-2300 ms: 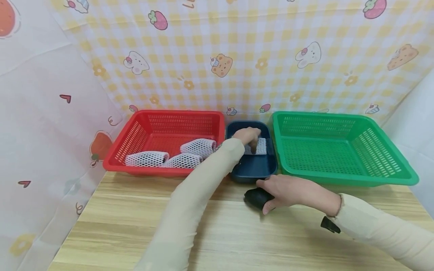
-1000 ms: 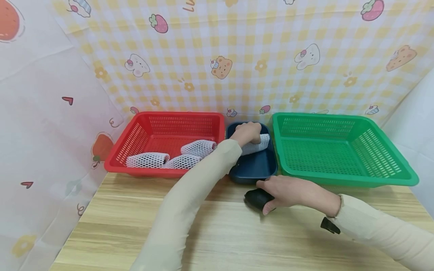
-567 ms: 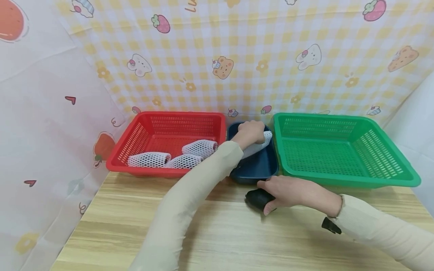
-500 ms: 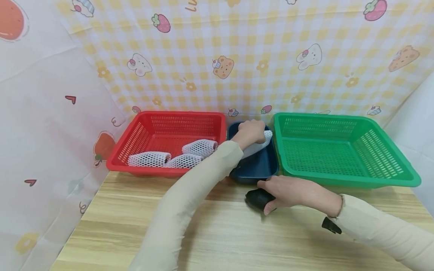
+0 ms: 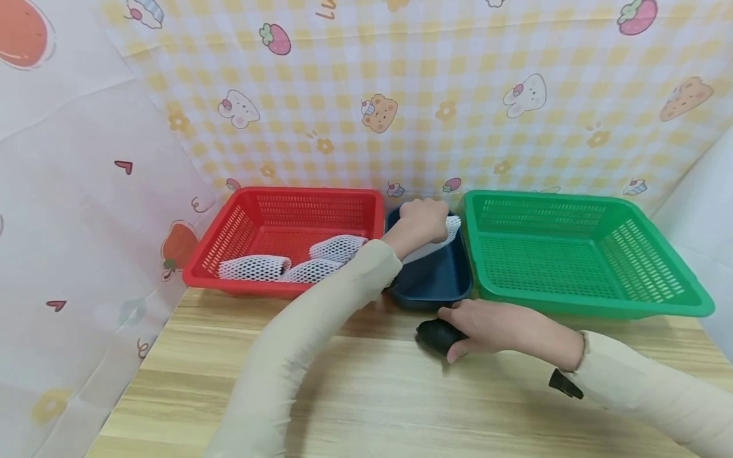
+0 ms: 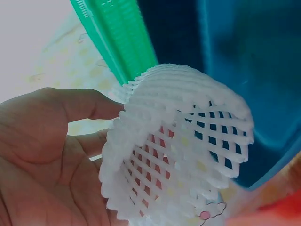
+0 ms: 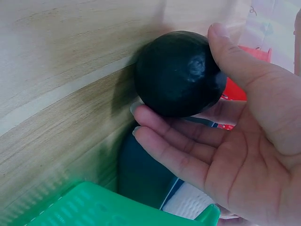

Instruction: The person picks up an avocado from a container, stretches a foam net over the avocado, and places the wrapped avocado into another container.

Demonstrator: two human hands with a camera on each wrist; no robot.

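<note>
My left hand [image 5: 422, 219] grips a white foam net sleeve [image 5: 452, 230] over the dark blue tray [image 5: 432, 286]. In the left wrist view the net [image 6: 160, 89] is hollow, its open mouth facing the camera, with the thumb and fingers on one side. Just in front of the tray, my right hand [image 5: 489, 324] holds a blackish avocado [image 5: 438, 335] close over the wooden table, its narrow end pointing left. The right wrist view shows the avocado [image 7: 178, 75] between the thumb and curled fingers.
To the left stands a red basket [image 5: 197, 280] with several foam net sleeves [image 5: 254, 268] in it. A green basket [image 5: 590, 304] is on the right, close beside the tray. Behind them hangs a checked cloth [image 5: 343, 83], and the wooden table [image 5: 372, 394] stretches out in front.
My left hand has picked up the foam net from the tray's floor and raised it, tilting its right end upward. The right hand keeps its hold on the avocado in the same spot.
</note>
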